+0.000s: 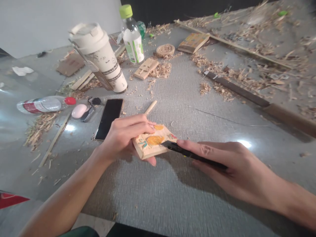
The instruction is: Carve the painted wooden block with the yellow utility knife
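A small wooden block (pixel 148 150) with orange, green and red painted patches is held above the grey table by my left hand (pixel 125 135), fingers on its top and thumb at its near edge. My right hand (pixel 222 161) is closed round a black utility knife (pixel 195 155). The blade tip lies at the edge of the larger orange patch (pixel 155 140). Just beyond the block, a thin wooden stick (pixel 151 107) points away, its lower end hidden behind my left hand.
A black phone (pixel 109 118) lies left of the block. Behind stand a lidded cup (pixel 108 62) and a green-capped bottle (pixel 133 42). A red-capped bottle (pixel 46 104) lies far left. Carved wood (pixel 146 68), shavings and a long dark tool (pixel 239 90) lie further back.
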`<state>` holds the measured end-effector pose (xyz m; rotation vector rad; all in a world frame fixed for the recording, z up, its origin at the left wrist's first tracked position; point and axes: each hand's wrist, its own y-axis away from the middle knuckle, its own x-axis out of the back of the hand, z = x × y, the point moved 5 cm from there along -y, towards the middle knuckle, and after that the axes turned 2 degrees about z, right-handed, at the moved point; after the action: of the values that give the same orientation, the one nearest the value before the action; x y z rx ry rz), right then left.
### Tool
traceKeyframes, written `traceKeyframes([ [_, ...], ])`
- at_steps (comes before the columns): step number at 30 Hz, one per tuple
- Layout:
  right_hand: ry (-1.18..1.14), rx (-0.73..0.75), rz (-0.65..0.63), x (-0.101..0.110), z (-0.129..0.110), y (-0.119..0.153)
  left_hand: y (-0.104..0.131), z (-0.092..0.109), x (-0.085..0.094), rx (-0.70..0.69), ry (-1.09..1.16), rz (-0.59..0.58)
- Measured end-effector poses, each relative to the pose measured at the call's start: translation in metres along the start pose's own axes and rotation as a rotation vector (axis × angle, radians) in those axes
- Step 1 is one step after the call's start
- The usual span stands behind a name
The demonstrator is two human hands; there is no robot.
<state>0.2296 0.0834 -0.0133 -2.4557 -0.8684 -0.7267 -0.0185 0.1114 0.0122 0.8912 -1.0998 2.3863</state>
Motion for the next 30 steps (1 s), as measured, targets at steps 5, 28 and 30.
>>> traceKeyframes([
  [5,0.061,0.065,-0.001,-0.0030,-0.0035,0.0031,0.0002,0.0021,-0.0007,0.021,0.005,-0.023],
  [28,0.142,0.160,-0.059,-0.0064,-0.0100,0.0041,0.0001,0.0070,-0.0009,0.049,0.057,-0.053],
  [30,0.144,0.165,-0.062,-0.0066,-0.0097,0.0042,-0.0001,0.0070,-0.0009,0.039,0.065,-0.050],
])
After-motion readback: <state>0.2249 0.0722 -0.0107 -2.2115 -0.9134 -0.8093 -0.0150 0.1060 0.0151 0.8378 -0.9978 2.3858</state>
